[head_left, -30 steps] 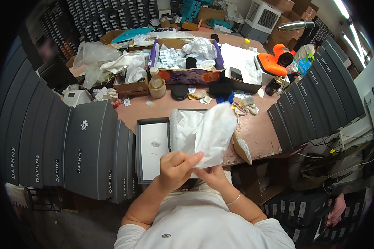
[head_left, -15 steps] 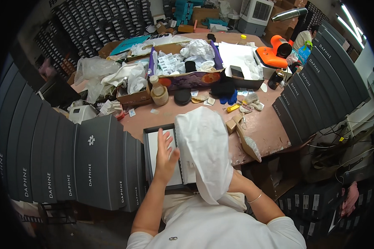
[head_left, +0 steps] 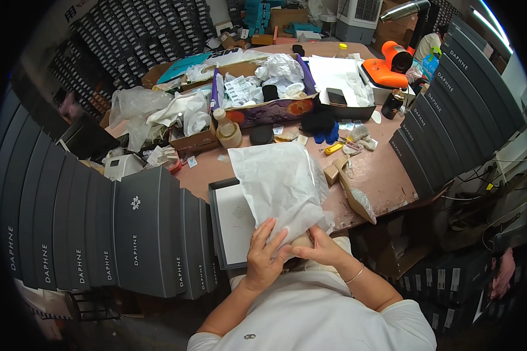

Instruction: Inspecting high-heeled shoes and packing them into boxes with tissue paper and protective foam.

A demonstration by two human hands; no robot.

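Observation:
A thin white wrapping sheet (head_left: 275, 181), either tissue paper or a light cloth bag, spreads in front of me over an open dark shoe box (head_left: 219, 228). My left hand (head_left: 264, 251) holds its near edge, fingers lying on the sheet. At the same edge, on the right, my right hand (head_left: 323, 248) grips the sheet with the thumb pointing inward. Between the hands shows a small beige piece (head_left: 301, 241), possibly part of a shoe; the sheet hides the rest. A beige block-heeled shoe (head_left: 352, 196) with clear plastic about one end lies on the table to the right.
Dark grey shoe boxes (head_left: 143, 234) stand in a row at the left, and more boxes (head_left: 451, 111) are stacked at the right. Farther back are a purple carton (head_left: 263, 111) full of crumpled paper, a bottle (head_left: 228, 131), a yellow-handled tool (head_left: 334, 148) and an orange device (head_left: 386, 67).
My left hand has come from above the box down to the sheet's near edge. The sheet, upright and hanging before, now lies flatter toward the far side. Both hands are now together.

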